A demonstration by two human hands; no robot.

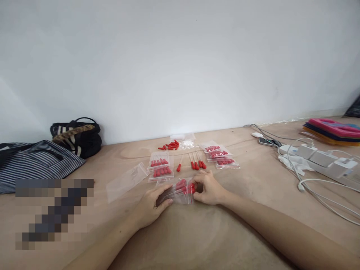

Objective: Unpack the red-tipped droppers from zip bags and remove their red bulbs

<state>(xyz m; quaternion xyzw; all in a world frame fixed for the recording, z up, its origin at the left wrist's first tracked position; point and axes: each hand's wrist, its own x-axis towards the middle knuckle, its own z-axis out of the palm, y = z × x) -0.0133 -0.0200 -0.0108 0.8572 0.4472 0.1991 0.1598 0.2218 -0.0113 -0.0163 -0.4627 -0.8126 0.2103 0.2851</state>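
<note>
Both hands meet on a small clear zip bag (182, 191) filled with red-capped pieces, lying on the tan table (197, 232). My left hand (150, 208) grips the bag's left end, fingers curled under it. My right hand (209, 189) pinches its right end, fingers pressed together. Just beyond the bag lie three filled bags (159, 167) on the left, three more filled bags (221, 155) on the right, and loose red-handled pins (197, 163) between them. A pile of loose red caps (170, 145) sits farther back near the wall.
An empty clear bag (126, 182) lies left of the hands. Striped cloth (33, 161) and a black bag (77, 137) sit at the far left. At right are a white power strip with chargers and cables (320, 159), and stacked coloured trays (334, 131).
</note>
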